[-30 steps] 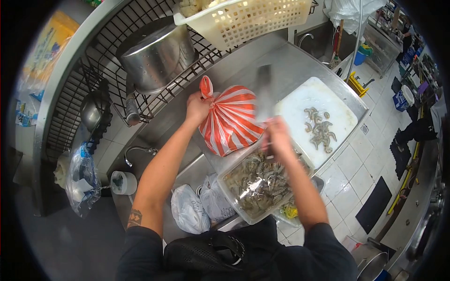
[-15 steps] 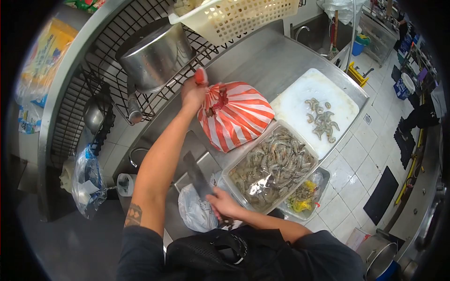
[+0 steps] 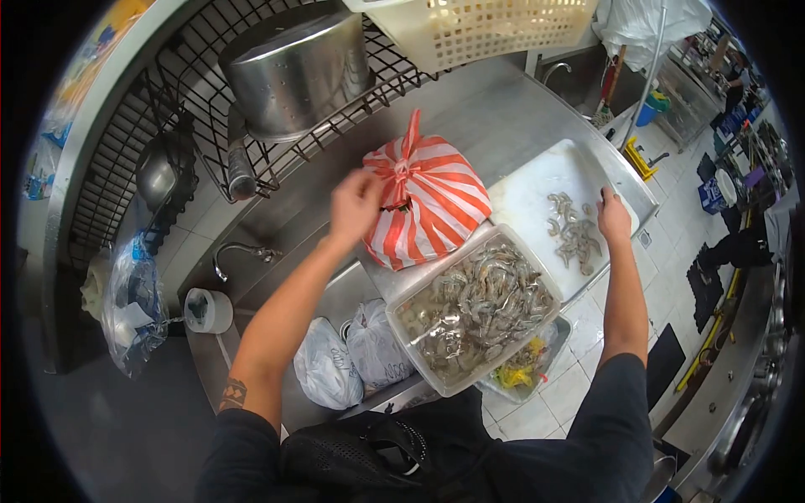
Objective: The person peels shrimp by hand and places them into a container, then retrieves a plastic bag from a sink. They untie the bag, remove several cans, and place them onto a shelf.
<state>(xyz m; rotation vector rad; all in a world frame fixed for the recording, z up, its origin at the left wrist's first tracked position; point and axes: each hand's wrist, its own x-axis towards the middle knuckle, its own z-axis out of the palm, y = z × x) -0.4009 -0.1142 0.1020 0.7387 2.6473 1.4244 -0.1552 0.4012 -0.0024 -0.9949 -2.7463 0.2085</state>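
Observation:
Blurred by motion, my left hand [image 3: 355, 203] is at the left side of a tied red-and-white striped bag [image 3: 432, 201]; whether it touches the bag is unclear. My right hand [image 3: 615, 220] is closed at the right edge of the white cutting board [image 3: 532, 180], around something dark that I cannot make out. Small grey shrimp [image 3: 576, 239] lie on the board, left of that hand. Nearer my body, a clear plastic tub [image 3: 449, 387] holds many shrimp in liquid.
Two whitish bags [image 3: 327, 365] [image 3: 377, 348] rest in the sink area, near a faucet [image 3: 239, 251] and a plastic cup [image 3: 208, 311]. A pot [image 3: 298, 84] and a perforated basket [image 3: 495, 33] occupy the wire rack. A tray [image 3: 537, 369] with yellow scraps sits below the tub.
My left hand has come down from the bag's top, now knotted. My right hand has moved from the sink to the board's right side. The knife blade over the sink is gone from there.

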